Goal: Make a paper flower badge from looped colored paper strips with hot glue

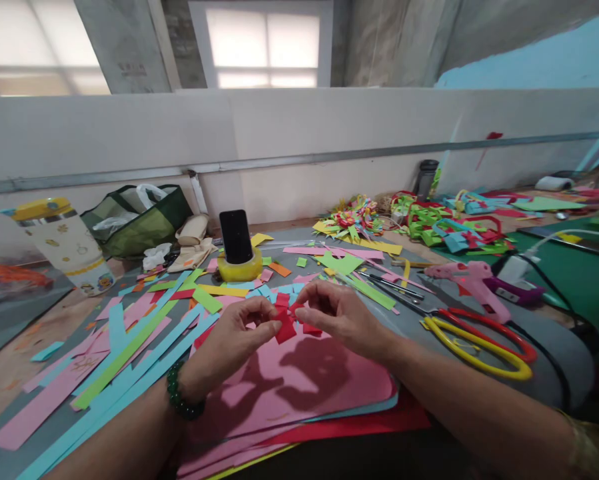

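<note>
A: Standing by the table, I start the list. Item 1, pls?
B: Red paper pc. [285,329], cross-like, ctr of frame, held just over pink sheets [319,383].
A: Fingers?
B: Left hand [244,327]: thumb + fingertips pinching its left side; green bead bracelet [175,393] on wrist. Right hand [344,317]: thumb + fingertips pinched on its right side, incl. a small red bit.
A: Lower ctr?
B: Same pink sheets, stacked w/ blue, red + yellow edges showing.
A: Left?
B: Paper strips [124,353], asstd. pink, blue, green, overlapping, lower left. Cup [69,250], yellow lid, left edge; green bag [149,217] just beside.
A: Behind hands?
B: Phone [236,233], dark screen, propped at yellow tape roll [242,268].
A: Right?
B: Scissors [489,360], 1 pr., red + yellow handles, lower right. Pink glue gun [474,283] just above. Paper pcs. [424,223], multicol., heaped, further up.
</note>
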{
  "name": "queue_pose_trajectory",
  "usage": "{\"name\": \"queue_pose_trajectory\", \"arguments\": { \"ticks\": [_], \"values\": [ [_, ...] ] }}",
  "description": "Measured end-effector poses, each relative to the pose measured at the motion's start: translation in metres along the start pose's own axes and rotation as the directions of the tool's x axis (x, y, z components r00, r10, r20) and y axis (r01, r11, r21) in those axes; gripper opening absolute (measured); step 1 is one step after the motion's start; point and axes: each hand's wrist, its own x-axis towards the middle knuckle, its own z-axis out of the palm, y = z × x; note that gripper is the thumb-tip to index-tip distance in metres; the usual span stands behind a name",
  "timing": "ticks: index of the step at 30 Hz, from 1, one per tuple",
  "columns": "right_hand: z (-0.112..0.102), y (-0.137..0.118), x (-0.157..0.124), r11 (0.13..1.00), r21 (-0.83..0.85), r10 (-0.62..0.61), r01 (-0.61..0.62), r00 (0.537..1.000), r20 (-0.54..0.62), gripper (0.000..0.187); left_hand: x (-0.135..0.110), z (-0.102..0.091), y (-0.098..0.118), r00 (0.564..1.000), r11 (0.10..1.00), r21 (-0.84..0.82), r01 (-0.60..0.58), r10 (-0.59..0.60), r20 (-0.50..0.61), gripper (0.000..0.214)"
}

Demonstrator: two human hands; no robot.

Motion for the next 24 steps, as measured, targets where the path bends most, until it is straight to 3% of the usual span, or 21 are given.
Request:
{"name": "queue_pose_trajectory", "arguments": {
  "ticks": [3,7,9,12,16,19,24],
  "values": [
    [0.001,-0.004,-0.001,0.999,-0.039,0.018,-0.016,0.998,0.067,0.016,-0.002,0.003,0.002,0.999,0.999,0.017,-0.030,0.030,0.034,0.014],
    [-0.001,-0.004,0.002,0.997,-0.054,0.058,-0.056,0.998,0.036,0.013,0.000,-0.002,0.004,1.000,0.999,0.042,0.003,-0.003,0.013,0.016],
    [-0.006,0.001,0.007,0.987,-0.130,0.099,-0.099,0.995,-0.006,0.013,0.004,-0.016,0.005,0.995,0.998,0.043,0.045,-0.041,-0.095,0.024],
    [-0.016,0.012,0.015,0.953,-0.262,0.145,-0.151,0.988,-0.042,0.013,0.012,-0.046,0.002,0.948,0.986,0.132,0.097,-0.051,-0.315,0.029],
    [-0.025,0.021,0.018,0.913,-0.375,0.128,-0.162,0.985,-0.113,0.013,0.019,-0.082,-0.005,0.909,0.943,0.301,0.143,-0.006,-0.416,0.029],
    [-0.031,0.024,0.018,0.855,-0.496,0.065,-0.155,0.979,-0.194,0.025,0.020,-0.091,-0.009,0.919,0.873,0.449,0.189,0.003,-0.394,0.021],
    [-0.042,0.026,0.015,0.822,-0.546,0.013,-0.164,0.963,-0.269,0.026,0.015,-0.082,-0.012,0.978,0.773,0.600,0.206,-0.144,-0.150,0.015]
  ]
}}
